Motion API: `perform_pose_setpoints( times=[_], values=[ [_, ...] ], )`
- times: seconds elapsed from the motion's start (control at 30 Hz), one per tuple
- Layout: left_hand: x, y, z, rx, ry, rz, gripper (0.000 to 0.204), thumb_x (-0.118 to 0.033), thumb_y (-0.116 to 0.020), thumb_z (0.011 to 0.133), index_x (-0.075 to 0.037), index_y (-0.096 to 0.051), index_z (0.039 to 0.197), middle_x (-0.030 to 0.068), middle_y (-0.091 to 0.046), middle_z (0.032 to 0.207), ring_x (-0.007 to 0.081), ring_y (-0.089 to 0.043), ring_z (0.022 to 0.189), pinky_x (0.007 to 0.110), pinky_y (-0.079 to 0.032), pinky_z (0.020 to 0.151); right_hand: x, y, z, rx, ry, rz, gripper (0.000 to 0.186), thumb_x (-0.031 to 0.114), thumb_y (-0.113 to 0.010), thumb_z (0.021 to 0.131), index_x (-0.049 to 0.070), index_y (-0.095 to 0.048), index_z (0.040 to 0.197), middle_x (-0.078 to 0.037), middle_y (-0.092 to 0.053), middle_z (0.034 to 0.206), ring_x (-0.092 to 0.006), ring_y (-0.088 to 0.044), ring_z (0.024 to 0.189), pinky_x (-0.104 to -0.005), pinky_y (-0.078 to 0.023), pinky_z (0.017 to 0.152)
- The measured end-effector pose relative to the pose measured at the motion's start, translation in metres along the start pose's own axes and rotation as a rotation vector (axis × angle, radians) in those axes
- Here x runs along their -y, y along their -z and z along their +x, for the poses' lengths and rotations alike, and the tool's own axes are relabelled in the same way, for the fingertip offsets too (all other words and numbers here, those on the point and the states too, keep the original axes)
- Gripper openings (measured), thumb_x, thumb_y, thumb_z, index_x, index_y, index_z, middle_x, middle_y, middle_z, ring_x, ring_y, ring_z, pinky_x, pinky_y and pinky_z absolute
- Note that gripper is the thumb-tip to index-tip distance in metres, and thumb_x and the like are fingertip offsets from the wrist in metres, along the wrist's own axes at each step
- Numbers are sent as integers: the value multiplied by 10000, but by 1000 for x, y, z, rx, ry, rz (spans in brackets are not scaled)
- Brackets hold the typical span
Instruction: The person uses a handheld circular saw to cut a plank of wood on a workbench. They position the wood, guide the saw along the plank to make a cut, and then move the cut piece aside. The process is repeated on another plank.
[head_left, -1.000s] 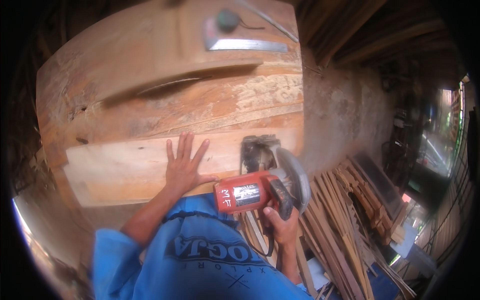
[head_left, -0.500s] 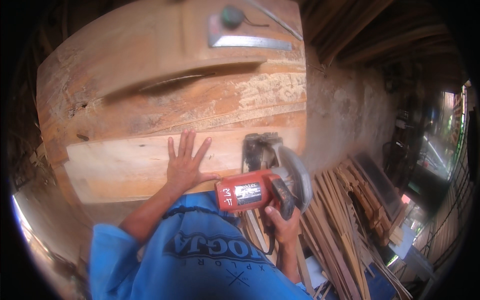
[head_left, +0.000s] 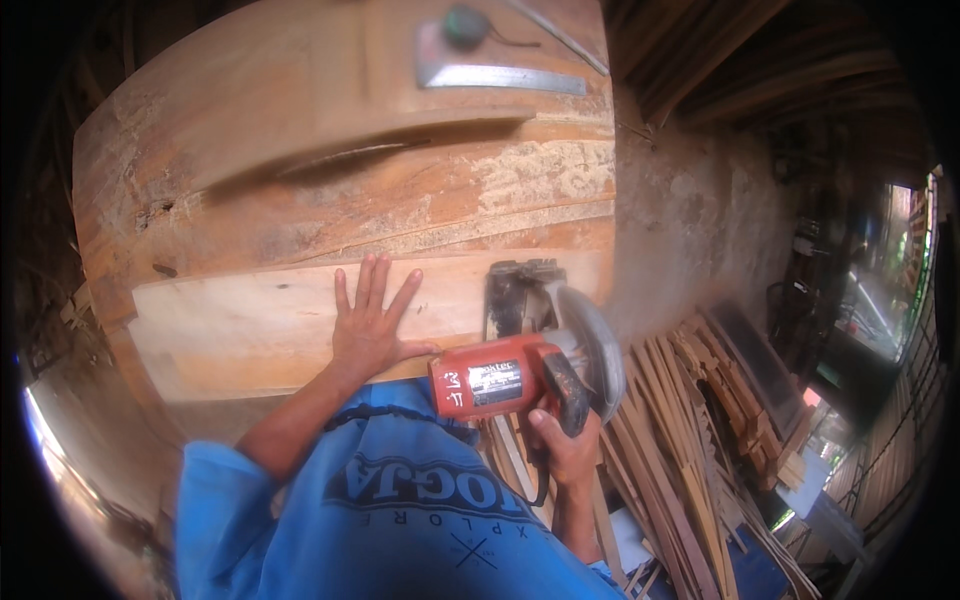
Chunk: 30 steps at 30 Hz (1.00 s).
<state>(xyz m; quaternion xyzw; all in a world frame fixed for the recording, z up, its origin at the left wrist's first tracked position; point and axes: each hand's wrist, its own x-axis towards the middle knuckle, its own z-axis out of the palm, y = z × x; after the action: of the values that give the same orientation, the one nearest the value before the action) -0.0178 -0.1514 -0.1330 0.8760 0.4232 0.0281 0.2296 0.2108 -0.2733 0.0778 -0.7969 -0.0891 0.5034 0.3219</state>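
Note:
A pale wooden board (head_left: 240, 310) lies along the near edge of the workbench. My left hand (head_left: 372, 325) presses flat on it, fingers spread, with the thumb close to the back end of the saw's motor. My right hand (head_left: 568, 445) is wrapped round the black rear handle of a red circular saw (head_left: 490, 378). The saw's dark base plate rests on the board near its right end, and the grey blade guard faces right. Whether the blade touches the wood is hidden by the guard and base.
Sawdust covers parts of the wooden workbench (head_left: 330, 225). Farther back lie a curved wooden strip (head_left: 400, 130), a metal try square (head_left: 510, 78) and a dark green tape measure (head_left: 464, 28). Many long wood offcuts (head_left: 670, 450) are piled on the floor at the right.
Both hands and the saw keep nearly the same places on the board. The view has shifted only slightly.

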Motion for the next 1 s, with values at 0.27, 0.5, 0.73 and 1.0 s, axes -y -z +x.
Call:
perform_pose_setpoints(
  times=[0.27, 0.5, 0.73, 1.0],
  values=[
    [-1, 1, -1, 15, 8, -2, 1263, -863, -745, 625, -222, -383, 1651, 276, -252, 1693, 434, -149, 1615, 711, -41, 1253, 2, 0, 0, 12, 10, 4, 294, 249, -854, 885, 28, -674, 955, 35, -617, 743, -53, -537, 652, -234, -426, 594],
    [-1, 0, -1, 27, 17, 10, 1233, -904, -695, 646, -248, -401, 1647, 249, -213, 1721, 408, -109, 1630, 713, -57, 1251, 1, -1, 2, 4, 34, 13, 294, 249, -855, 888, 26, -675, 955, 29, -625, 745, -53, -545, 655, -236, -431, 594],
    [-1, 1, -2, 36, 20, 6, 1219, -897, -698, 656, -248, -404, 1646, 249, -217, 1722, 411, -118, 1629, 711, -57, 1250, 5, 0, 1, 5, 2, 15, 285, 226, -856, 882, 25, -676, 973, 31, -621, 735, -46, -535, 613, -224, -418, 558],
    [-2, 2, -3, 40, 21, 18, 1191, -881, -706, 671, -246, -422, 1637, 255, -240, 1715, 419, -145, 1624, 715, -80, 1245, 6, 0, 3, 7, 17, 21, 295, 233, -866, 876, 28, -679, 978, 37, -620, 745, -46, -537, 631, -228, -427, 575]
  ],
)
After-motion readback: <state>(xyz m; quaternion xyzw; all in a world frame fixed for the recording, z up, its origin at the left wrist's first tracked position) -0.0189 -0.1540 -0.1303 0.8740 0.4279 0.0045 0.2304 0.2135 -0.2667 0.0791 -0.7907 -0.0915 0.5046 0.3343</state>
